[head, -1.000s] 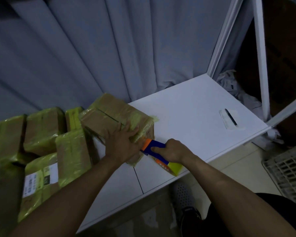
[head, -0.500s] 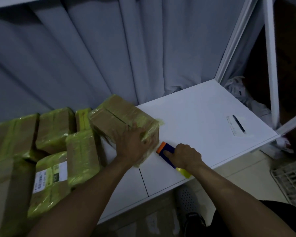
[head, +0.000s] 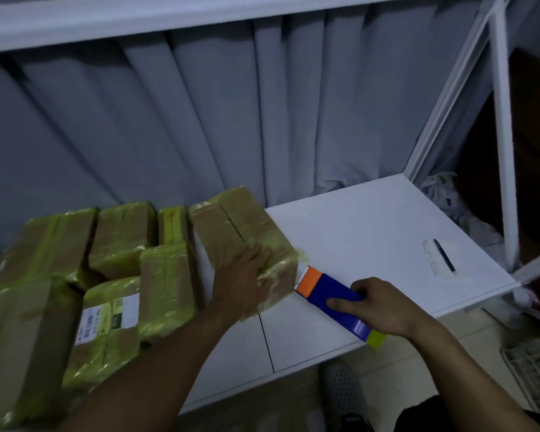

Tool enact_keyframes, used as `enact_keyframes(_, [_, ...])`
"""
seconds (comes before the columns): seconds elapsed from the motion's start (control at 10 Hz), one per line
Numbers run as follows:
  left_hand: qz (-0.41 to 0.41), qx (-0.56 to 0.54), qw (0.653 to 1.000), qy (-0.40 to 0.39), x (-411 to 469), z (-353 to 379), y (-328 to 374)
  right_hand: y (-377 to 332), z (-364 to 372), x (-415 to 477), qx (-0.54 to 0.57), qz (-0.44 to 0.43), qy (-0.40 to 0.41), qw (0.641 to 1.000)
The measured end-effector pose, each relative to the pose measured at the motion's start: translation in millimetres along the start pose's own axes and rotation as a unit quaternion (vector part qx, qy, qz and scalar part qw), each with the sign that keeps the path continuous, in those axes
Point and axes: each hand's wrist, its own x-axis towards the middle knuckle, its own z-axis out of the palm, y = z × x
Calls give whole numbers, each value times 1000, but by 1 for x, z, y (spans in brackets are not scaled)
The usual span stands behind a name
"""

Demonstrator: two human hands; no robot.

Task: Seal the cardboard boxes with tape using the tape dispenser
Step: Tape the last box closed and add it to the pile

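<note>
Brown cardboard box (head: pixel 231 219), shiny with yellow-green tape, sits on the white bench (head: pixel 371 232). Left hand (head: pixel 242 282) lies flat on its near corner, fingers spread. Right hand (head: pixel 384 304) grips the blue tape dispenser (head: pixel 328 291), orange end right beside the box.

Bare forearms (head: pixel 156 363), dark garment (head: pixel 443 414).

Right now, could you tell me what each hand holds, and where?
The right hand grips the tape dispenser by its blue body, near the yellow end; the left hand presses the cardboard box.
</note>
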Motion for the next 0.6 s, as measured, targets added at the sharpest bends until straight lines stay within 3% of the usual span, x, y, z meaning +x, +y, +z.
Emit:
enact_keyframes(0.1, [10,-22,997,-72,-8,-24,0,-11,-2,-11,72,-56,-40,995])
enact_keyframes(0.2, [26,-58,992,-105,-10,-29,-15,-23,6,-14,72,-92,-56,992])
enact_keyframes(0.3, [22,-227,973,-45,-26,-36,-24,-31,16,-12,35,-111,-52,992])
enact_keyframes(0.4, [-117,-373,919,41,-63,-41,-13,-42,22,-10,16,-132,-69,989])
enact_keyframes(0.6, [-221,-493,838,73,-117,-44,1,-63,35,-10,16,-189,-118,975])
